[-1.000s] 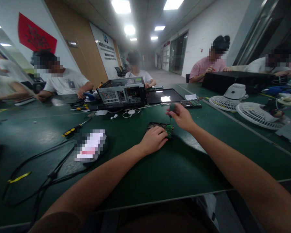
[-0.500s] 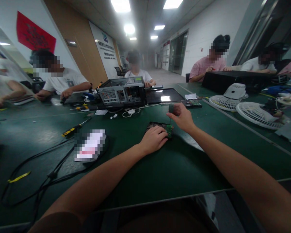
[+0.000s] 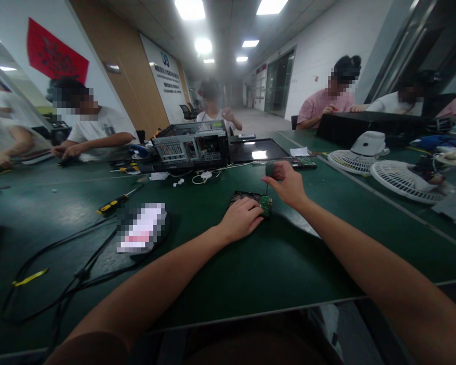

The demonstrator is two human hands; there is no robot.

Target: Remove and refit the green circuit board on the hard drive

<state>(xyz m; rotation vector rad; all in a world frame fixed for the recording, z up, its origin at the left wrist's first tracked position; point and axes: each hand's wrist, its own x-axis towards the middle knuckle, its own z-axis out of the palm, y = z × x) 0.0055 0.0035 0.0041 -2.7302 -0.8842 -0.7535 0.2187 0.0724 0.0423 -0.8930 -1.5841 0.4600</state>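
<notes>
As seen from the head camera, the person's left hand (image 3: 242,218) lies palm down over a black unit (image 3: 241,194) on the green table (image 3: 213,284), its fingers lightly bent and close together; whether they grip the unit's edges I cannot tell. At the unit's right end sits a green board (image 3: 266,201), just beside the left fingertips. The right hand (image 3: 288,185) is closed around the dark green handle of a screwdriver (image 3: 269,169), which stands nearly upright with its thin shaft running down to the board; the tip is too small to make out.

To the left, near the left forearm, lie a partly blurred packet (image 3: 142,228), a yellow-and-black screwdriver (image 3: 113,205) and looped black cables (image 3: 81,274) with a yellow tie (image 3: 32,277). Beyond the unit, an opened computer case (image 3: 192,148) stands beside a dark flat panel (image 3: 258,150), with a small white cable (image 3: 206,177) in front of the case. Two white fans (image 3: 359,152) and a black box (image 3: 365,126) are at the right. Several people sit around the table, one in a pink top (image 3: 307,105).
</notes>
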